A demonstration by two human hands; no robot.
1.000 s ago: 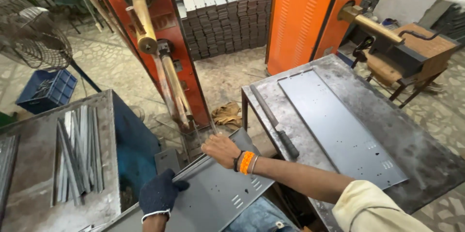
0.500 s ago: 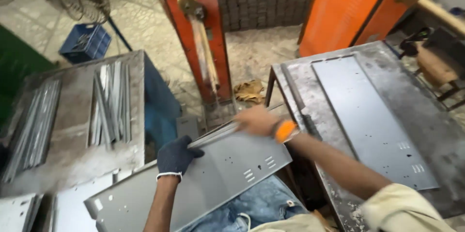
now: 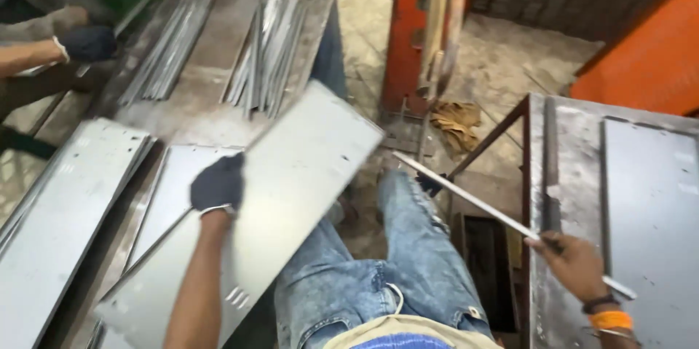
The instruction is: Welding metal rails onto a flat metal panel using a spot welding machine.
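gripping a grey sheet-metal panel at its left edge, gloved left hand tilted it over the stacked panels left of it, while bare right hand clamped a thin metal strip right of it; one-handed hold risked slip.

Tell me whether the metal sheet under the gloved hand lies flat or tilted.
Tilted. The metal sheet slants, its far corner raised above the table; the gloved left hand holds its edge.
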